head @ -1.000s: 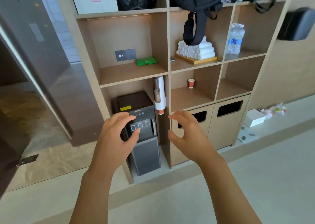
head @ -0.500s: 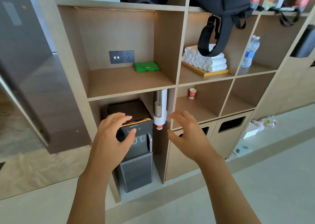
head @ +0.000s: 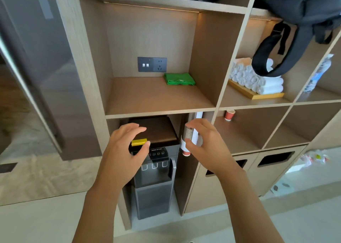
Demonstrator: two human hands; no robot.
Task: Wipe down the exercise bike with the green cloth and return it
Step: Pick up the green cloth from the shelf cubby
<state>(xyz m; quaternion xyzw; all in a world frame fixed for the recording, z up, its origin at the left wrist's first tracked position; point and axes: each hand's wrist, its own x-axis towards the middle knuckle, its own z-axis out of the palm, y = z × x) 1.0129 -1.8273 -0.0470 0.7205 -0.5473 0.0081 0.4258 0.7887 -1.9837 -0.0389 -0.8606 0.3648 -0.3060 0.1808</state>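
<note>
While folded, green cloth in cubby

Rolled white towels sit on a wooden tray; a water dispenser stands below the shelf.

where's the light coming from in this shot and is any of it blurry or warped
Head view: a warm strip light glows under the shelf above the green cloth. The black bag at top right is smeared by blur. The shelf uprights splay outward, wide-angle distortion. Both hands are sharp.
</note>
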